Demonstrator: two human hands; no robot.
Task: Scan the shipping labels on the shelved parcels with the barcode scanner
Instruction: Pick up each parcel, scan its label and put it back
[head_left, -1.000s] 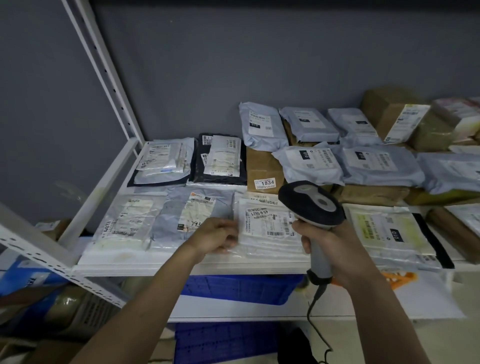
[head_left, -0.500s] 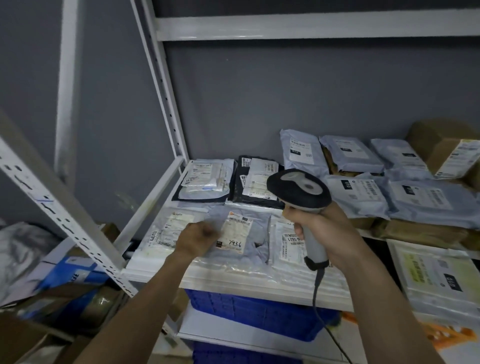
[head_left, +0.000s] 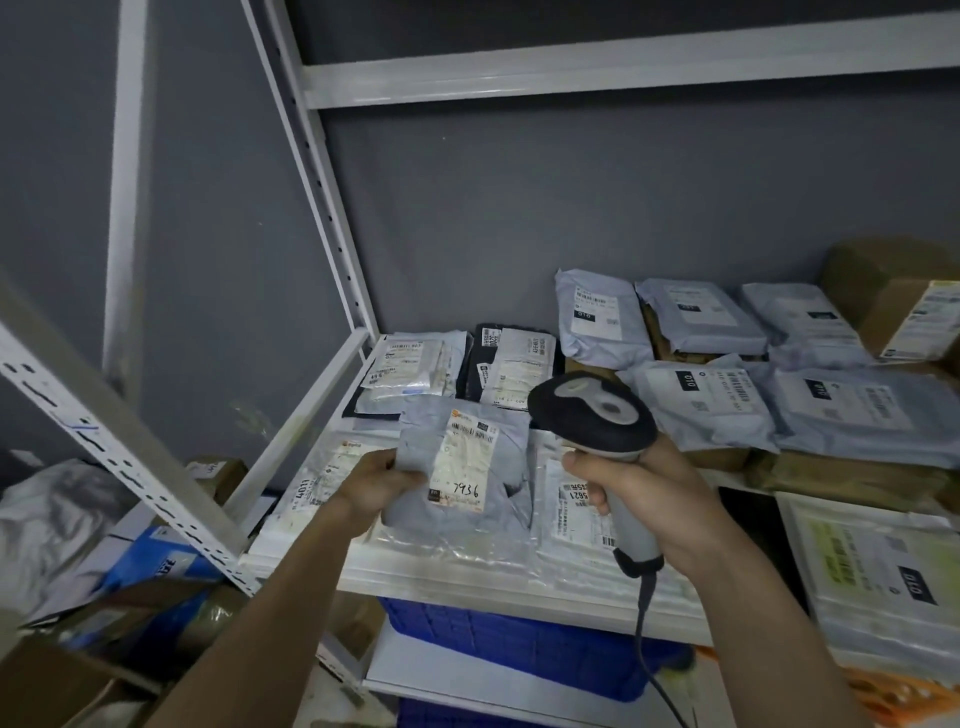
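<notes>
My left hand grips the left edge of a grey poly parcel and holds it tilted up off the white shelf. Its white label, handwritten 7936, faces me. My right hand grips the handle of the barcode scanner, whose black and grey head sits just right of that parcel, pointing away from me. A clear-bagged parcel marked 5621 lies under the scanner. Another labelled 4011 lies left of my left hand. Several grey mailers fill the shelf's back right.
A slanted white upright crosses the left foreground. Brown cardboard boxes stand at the back right. A blue crate sits under the shelf. Loose bags and boxes pile on the floor at left. The scanner cable hangs down.
The view has swung left and up. My left hand left the 5621 parcel, took the 7936 parcel and lifted it off the shelf. The scanner moved left with it.
</notes>
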